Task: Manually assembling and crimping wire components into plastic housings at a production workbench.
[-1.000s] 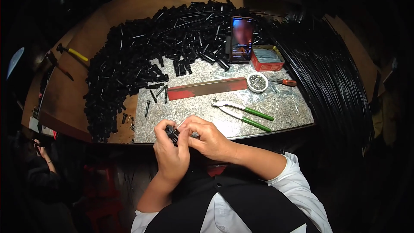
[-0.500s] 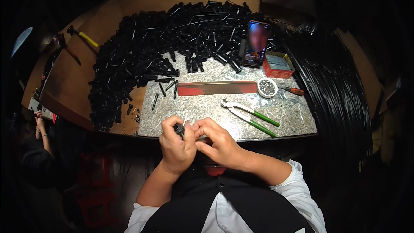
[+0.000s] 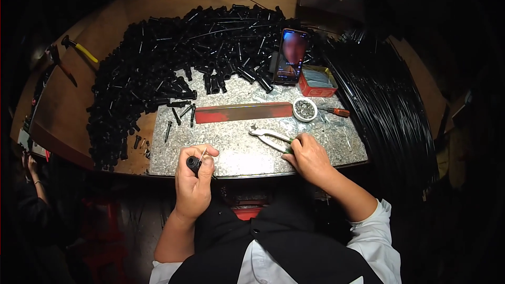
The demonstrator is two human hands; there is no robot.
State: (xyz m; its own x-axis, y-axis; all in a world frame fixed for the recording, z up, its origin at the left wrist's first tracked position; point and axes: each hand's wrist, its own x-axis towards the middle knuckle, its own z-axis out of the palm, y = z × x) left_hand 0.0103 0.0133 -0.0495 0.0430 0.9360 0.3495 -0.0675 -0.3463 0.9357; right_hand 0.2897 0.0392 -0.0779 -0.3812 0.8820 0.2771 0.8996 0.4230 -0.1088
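Note:
My left hand (image 3: 193, 192) is closed around a short black tubular part (image 3: 193, 163), raised at the front edge of the stone slab. A thin pale strip or wire (image 3: 203, 153) sticks up beside the part, between my thumb and index finger. To the right, my right hand (image 3: 311, 159) has its fingers closed on the green handles of the pincers (image 3: 269, 139). Their metal jaws lie on the slab and point to the left; most of the handles is hidden under my hand.
A red-brown bar (image 3: 244, 112) lies across the speckled slab (image 3: 231, 152). Behind it are a big heap of black parts (image 3: 173, 58), a propped phone (image 3: 292, 55), a red box (image 3: 317, 91), a white bowl of small metal bits (image 3: 304, 109), a screwdriver (image 3: 341, 112) and black rods (image 3: 389, 94).
My right hand has left my left hand, moved right and closed on the pincers' handles. The left hand still holds the black part. The whole view has shifted slightly.

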